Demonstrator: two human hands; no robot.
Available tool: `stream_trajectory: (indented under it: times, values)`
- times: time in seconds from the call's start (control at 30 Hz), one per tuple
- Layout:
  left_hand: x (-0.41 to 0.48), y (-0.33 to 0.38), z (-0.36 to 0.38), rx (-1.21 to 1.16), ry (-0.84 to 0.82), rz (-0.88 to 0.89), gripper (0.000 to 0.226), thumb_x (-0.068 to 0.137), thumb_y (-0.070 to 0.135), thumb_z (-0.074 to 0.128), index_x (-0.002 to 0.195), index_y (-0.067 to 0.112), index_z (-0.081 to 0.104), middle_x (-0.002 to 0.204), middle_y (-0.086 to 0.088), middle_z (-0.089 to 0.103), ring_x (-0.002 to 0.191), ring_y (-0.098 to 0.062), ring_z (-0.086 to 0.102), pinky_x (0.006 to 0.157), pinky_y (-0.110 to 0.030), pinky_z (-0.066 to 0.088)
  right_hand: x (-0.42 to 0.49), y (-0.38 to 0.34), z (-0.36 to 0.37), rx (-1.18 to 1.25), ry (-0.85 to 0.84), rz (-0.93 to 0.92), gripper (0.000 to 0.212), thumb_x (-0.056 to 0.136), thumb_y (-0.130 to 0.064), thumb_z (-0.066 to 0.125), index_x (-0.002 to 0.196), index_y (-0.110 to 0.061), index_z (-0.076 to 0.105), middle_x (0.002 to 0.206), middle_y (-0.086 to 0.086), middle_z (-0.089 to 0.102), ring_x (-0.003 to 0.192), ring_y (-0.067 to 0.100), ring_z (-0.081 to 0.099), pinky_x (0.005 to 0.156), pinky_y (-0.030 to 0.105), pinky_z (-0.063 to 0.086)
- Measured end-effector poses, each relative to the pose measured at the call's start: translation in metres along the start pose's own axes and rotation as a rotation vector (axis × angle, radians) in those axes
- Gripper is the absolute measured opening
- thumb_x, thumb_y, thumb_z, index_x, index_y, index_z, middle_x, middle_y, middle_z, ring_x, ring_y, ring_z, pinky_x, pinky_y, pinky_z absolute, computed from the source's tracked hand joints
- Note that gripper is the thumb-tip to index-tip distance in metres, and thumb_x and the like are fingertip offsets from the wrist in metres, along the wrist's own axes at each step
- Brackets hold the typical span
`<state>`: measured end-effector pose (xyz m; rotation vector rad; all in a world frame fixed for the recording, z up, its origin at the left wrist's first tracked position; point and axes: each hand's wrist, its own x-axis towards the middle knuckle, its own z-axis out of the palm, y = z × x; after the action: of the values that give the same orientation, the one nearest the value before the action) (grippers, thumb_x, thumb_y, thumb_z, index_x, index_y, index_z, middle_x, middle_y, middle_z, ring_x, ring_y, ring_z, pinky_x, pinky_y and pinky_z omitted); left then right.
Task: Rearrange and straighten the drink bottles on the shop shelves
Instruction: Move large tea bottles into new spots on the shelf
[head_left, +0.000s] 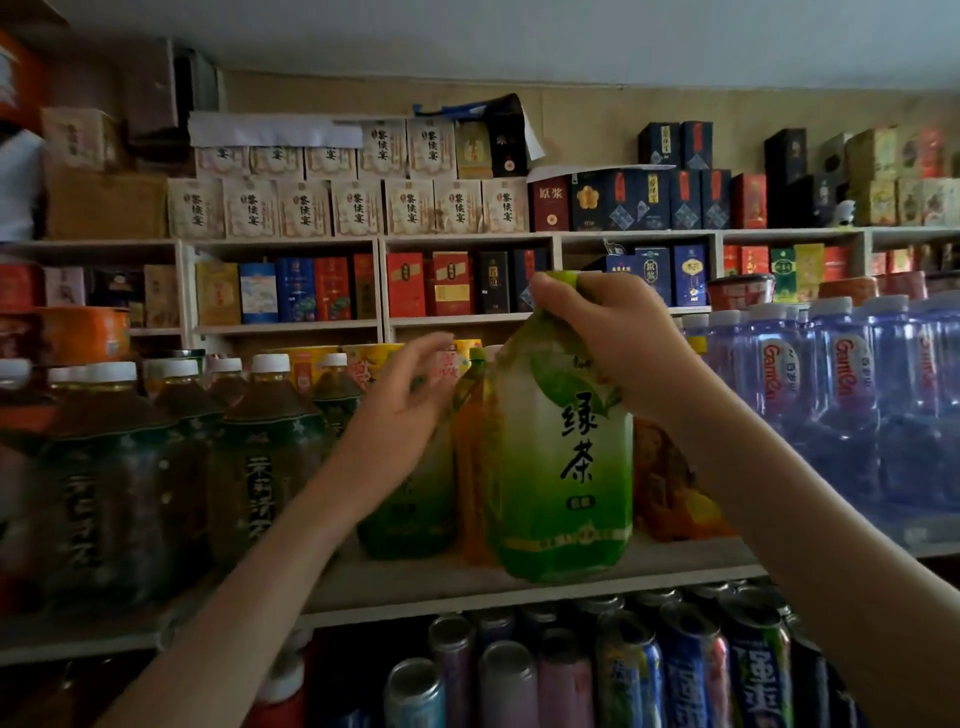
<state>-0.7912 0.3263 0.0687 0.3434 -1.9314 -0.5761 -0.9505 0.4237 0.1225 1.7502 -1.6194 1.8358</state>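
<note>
A large green tea bottle (563, 457) with a green and white label stands at the front edge of the shelf (519, 582). My right hand (613, 338) grips its cap and neck from above. My left hand (402, 405) rests with loosely curved fingers against the shoulder of a second green bottle (415, 514) standing behind and to the left. An orange-labelled bottle (475, 457) is squeezed between the two green ones. Whether the front bottle is lifted off the shelf I cannot tell.
Dark tea bottles with white caps (260, 452) fill the shelf's left part. Blue water bottles (841, 405) crowd the right. An orange juice bottle (670, 483) stands behind the green one. Drink cans (623, 670) fill the shelf below. Boxed goods (358, 208) line the wall shelves.
</note>
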Motion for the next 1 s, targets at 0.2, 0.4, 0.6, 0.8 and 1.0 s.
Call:
stream_trajectory:
  times: [0.2, 0.4, 0.6, 0.8, 1.0]
  values:
    - [0.008, -0.015, -0.065, 0.654, 0.028, 0.239, 0.043, 0.093, 0.012, 0.053, 0.134, 0.021, 0.046, 0.142, 0.009, 0.037, 0.131, -0.006, 0.028, 0.106, -0.025, 0.021, 0.008, -0.006, 0.060, 0.049, -0.038, 0.019, 0.045, 0.089, -0.047, 0.057, 0.082, -0.003, 0.066, 0.074, 0.017, 0.066, 0.067, 0.028, 0.066, 0.065, 0.038, 0.058]
    - [0.000, -0.031, -0.088, 1.255, -0.085, 0.222, 0.055, 0.089, 0.023, 0.054, 0.142, 0.024, 0.036, 0.151, 0.002, 0.028, 0.143, -0.019, 0.010, 0.111, -0.052, -0.010, 0.012, -0.009, 0.104, 0.015, 0.038, -0.060, 0.041, 0.090, -0.047, 0.055, 0.079, -0.008, 0.063, 0.064, 0.000, 0.057, 0.055, 0.012, 0.054, 0.045, 0.017, 0.042]
    - [-0.004, -0.050, -0.106, 1.263, -0.132, 0.033, 0.056, 0.093, 0.043, 0.044, 0.144, 0.027, 0.027, 0.154, 0.003, 0.017, 0.144, -0.018, 0.004, 0.114, -0.050, -0.001, 0.014, -0.005, 0.131, 0.000, 0.091, -0.058, 0.037, 0.091, -0.044, 0.056, 0.083, -0.008, 0.063, 0.070, 0.001, 0.062, 0.059, 0.011, 0.057, 0.047, 0.016, 0.044]
    - [-0.011, -0.055, -0.102, 1.027, -0.042, 0.132, 0.041, 0.094, 0.035, 0.045, 0.135, 0.031, 0.044, 0.146, 0.012, 0.036, 0.140, -0.011, 0.015, 0.113, -0.040, -0.005, 0.011, 0.000, 0.137, -0.016, 0.044, -0.006, 0.037, 0.091, -0.043, 0.056, 0.084, -0.008, 0.065, 0.074, 0.003, 0.065, 0.071, 0.017, 0.063, 0.062, 0.030, 0.054]
    - [-0.010, -0.044, -0.080, 0.710, 0.087, 0.204, 0.030, 0.095, 0.020, 0.047, 0.123, 0.026, 0.055, 0.125, 0.010, 0.057, 0.114, -0.001, 0.038, 0.111, -0.034, 0.009, 0.009, -0.001, 0.126, -0.014, 0.030, -0.016, 0.038, 0.090, -0.046, 0.055, 0.086, -0.010, 0.066, 0.076, 0.005, 0.067, 0.068, 0.017, 0.064, 0.054, 0.026, 0.053]
